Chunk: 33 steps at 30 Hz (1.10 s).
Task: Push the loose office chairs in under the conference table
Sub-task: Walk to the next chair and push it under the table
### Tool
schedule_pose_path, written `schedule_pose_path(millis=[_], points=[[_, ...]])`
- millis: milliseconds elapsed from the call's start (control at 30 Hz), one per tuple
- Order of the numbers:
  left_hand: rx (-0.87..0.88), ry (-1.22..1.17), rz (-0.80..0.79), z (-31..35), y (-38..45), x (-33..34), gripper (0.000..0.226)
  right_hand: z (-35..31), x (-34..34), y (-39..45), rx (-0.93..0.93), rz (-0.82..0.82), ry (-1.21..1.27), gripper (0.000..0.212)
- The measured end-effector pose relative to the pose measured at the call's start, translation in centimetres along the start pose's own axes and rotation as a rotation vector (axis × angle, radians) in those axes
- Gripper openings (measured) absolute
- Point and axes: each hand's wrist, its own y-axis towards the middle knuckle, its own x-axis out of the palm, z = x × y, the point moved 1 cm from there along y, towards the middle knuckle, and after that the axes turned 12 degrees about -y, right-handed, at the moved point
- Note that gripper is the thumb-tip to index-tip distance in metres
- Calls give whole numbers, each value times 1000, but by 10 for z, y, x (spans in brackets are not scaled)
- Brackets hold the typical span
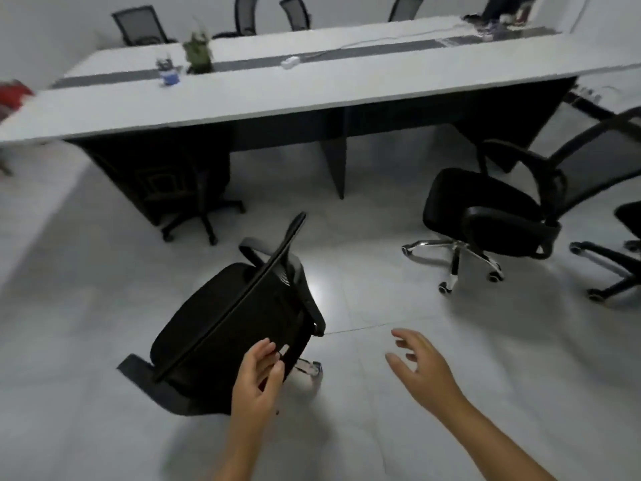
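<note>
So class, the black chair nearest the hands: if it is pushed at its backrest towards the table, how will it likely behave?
The nearest chair will probably roll easily: a caster shows beneath it and the tiled floor looks smooth. It may swivel or veer, since only the left hand is at its backrest, off to one side, while the right hand hangs free. It looks rigid, not floppy.
</note>
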Motion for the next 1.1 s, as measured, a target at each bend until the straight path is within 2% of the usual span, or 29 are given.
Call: schedule_pose_path(millis=[100,167,233,333,433,533,633,767,867,1000,1100], points=[[173,193,222,21,9,-20,27,-41,9,58,-294,-93,-126,47],[256,394,340,30,23,-30,50,-71,20,96,-469,-77,-246,55],[250,613,380,25,41,-41,58,-96,37,133,-656,15,-429,58],[104,965,266,6,64,-57,46,-122,63,175,-679,-142,-721,62],[128,1198,242,-6,79,-68,35,-133,83,195,-621,-163,-839,62],[211,1267,295,-5,95,-85,48,-141,93,213,-691,-133,-887,58],[311,1254,285,-14,104,-106,71,-152,97,229,-831,-157,-905,55],[337,1252,214,-23,120,-146,70,-149,116,224,-1023,-34,-880,54],[338,1296,133,-21,143,-163,62,-138,132,215,-1014,13,-769,51],[473,1335,-28,-19,179,-154,54,-131,130,219,-949,90,-661,47],[545,1303,-54,-19,201,-144,63,-126,126,237,-941,127,-667,47]])
